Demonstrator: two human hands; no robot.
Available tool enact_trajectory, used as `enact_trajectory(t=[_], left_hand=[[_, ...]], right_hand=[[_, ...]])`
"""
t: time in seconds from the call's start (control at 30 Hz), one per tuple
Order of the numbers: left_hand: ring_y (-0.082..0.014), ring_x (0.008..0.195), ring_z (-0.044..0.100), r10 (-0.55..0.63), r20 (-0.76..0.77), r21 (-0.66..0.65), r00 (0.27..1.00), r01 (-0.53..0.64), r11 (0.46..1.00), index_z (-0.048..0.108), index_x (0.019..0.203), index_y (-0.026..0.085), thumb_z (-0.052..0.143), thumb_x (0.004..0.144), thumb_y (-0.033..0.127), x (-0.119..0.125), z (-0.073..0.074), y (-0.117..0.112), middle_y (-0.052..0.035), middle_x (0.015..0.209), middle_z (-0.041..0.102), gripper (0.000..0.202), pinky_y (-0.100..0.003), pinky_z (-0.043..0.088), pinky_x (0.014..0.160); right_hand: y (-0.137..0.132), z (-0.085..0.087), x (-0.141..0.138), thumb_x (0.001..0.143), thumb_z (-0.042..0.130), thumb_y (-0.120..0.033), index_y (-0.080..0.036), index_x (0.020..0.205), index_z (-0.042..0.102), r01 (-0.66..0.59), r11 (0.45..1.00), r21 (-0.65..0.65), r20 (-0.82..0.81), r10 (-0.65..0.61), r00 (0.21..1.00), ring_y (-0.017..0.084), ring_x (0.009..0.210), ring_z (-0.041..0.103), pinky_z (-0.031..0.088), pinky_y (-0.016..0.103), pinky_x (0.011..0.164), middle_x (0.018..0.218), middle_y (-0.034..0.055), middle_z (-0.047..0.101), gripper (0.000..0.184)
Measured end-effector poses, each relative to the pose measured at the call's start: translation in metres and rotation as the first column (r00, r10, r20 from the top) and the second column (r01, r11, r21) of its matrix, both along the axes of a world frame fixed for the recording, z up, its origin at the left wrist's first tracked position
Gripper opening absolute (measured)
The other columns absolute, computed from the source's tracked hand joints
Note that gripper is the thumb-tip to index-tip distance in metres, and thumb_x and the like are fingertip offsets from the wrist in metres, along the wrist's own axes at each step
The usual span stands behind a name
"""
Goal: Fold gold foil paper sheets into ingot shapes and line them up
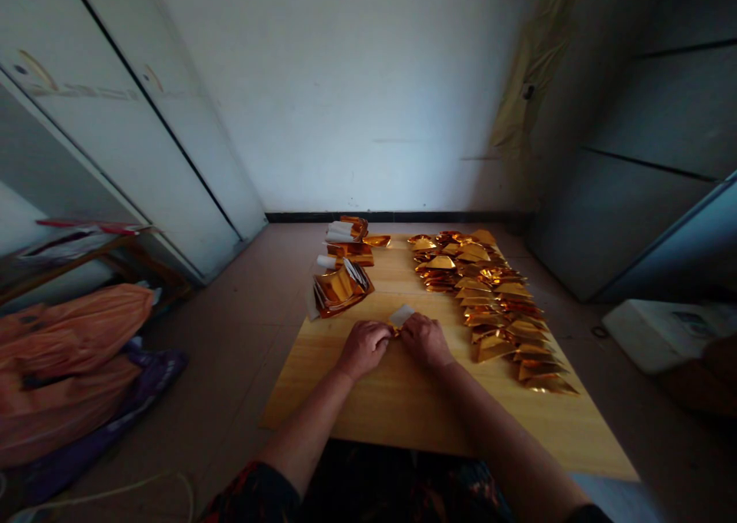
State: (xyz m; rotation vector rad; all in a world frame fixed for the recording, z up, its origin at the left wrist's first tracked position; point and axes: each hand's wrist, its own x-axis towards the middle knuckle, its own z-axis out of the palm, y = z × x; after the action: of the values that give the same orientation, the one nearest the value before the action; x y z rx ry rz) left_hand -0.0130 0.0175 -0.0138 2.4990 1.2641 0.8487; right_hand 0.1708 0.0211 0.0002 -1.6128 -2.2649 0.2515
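My left hand (362, 348) and my right hand (424, 339) meet near the middle of a light wooden board (368, 408). Pinched between them is a small gold foil paper piece (397, 320) with a pale white corner (402, 315) standing up, its lower part hidden by my fingers. To the right lie several folded gold foil pieces (489, 308) in a long, overlapping band. Beyond my left hand sits a stack of gold foil sheets (339, 290), with white paper rolls (339, 233) farther back.
The board lies low on a tiled floor (230, 339), close to a white wall (345, 108). White cabinet doors (166, 139) stand at the left, with orange bags (69, 369) and a purple bag (132, 408) below. A white box (662, 335) stands at the right.
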Motion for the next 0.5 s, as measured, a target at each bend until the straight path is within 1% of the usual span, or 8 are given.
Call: enact_trajectory(t=[0.1, 0.23, 0.33, 0.43, 0.5], left_hand=[[-0.0179, 0.09, 0.063, 0.033, 0.008, -0.014, 0.999, -0.033, 0.999, 0.062, 0.093, 0.021, 0.055, 0.074, 0.008, -0.0003, -0.0005, -0.0011, -0.0027, 0.094, 0.07, 0.024, -0.034, 0.045, 0.085], [-0.0188, 0.101, 0.06, -0.045, -0.049, -0.009, 0.998, 0.044, 0.999, 0.061, 0.106, 0.023, 0.054, 0.073, 0.007, -0.0027, 0.002, -0.0036, -0.0027, 0.106, 0.068, 0.037, -0.036, 0.043, 0.091], [-0.0195, 0.105, 0.059, -0.073, -0.091, -0.017, 0.993, 0.071, 0.997, 0.061, 0.109, 0.024, 0.054, 0.074, 0.008, -0.0039, 0.0044, -0.0048, -0.0027, 0.111, 0.067, 0.039, -0.038, 0.043, 0.093], [-0.0198, 0.106, 0.059, -0.078, -0.107, -0.01, 0.991, 0.077, 0.997, 0.062, 0.109, 0.024, 0.054, 0.074, 0.009, -0.0042, 0.0051, -0.0052, -0.0031, 0.112, 0.067, 0.038, -0.038, 0.043, 0.093], [-0.0202, 0.106, 0.058, -0.075, -0.111, -0.007, 0.991, 0.074, 0.997, 0.062, 0.109, 0.024, 0.055, 0.075, 0.009, -0.0043, 0.0046, -0.0052, -0.0036, 0.112, 0.067, 0.038, -0.039, 0.043, 0.093]], right_hand=[[-0.0001, 0.0006, -0.0044, 0.086, 0.049, -0.019, -0.018, 0.076, 0.065, 0.04, 0.999, -0.009, 0.0, -0.04, 0.999, 0.014, 0.083, 0.056, 0.031, 0.025, 0.07, 0.088, 0.0051, 0.064, 0.019], [-0.0006, -0.002, -0.006, 0.083, 0.05, -0.018, -0.018, 0.073, 0.064, 0.063, 0.998, 0.013, -0.025, -0.063, 0.998, 0.014, 0.079, 0.056, 0.032, 0.024, 0.07, 0.085, 0.0049, 0.064, 0.017], [0.0, -0.006, -0.0056, 0.082, 0.052, -0.018, -0.018, 0.071, 0.063, 0.063, 0.997, 0.042, -0.051, -0.061, 0.997, 0.013, 0.077, 0.055, 0.033, 0.024, 0.069, 0.083, 0.004, 0.064, 0.016], [0.0003, -0.008, -0.0049, 0.084, 0.054, -0.025, -0.018, 0.07, 0.062, 0.041, 0.998, 0.057, -0.078, -0.036, 0.996, 0.013, 0.076, 0.055, 0.033, 0.023, 0.069, 0.081, 0.003, 0.063, 0.017], [0.0, -0.0072, -0.0052, 0.084, 0.055, -0.03, -0.018, 0.071, 0.063, 0.047, 0.998, 0.05, -0.084, -0.042, 0.996, 0.013, 0.075, 0.055, 0.032, 0.023, 0.068, 0.08, 0.0027, 0.063, 0.019]])
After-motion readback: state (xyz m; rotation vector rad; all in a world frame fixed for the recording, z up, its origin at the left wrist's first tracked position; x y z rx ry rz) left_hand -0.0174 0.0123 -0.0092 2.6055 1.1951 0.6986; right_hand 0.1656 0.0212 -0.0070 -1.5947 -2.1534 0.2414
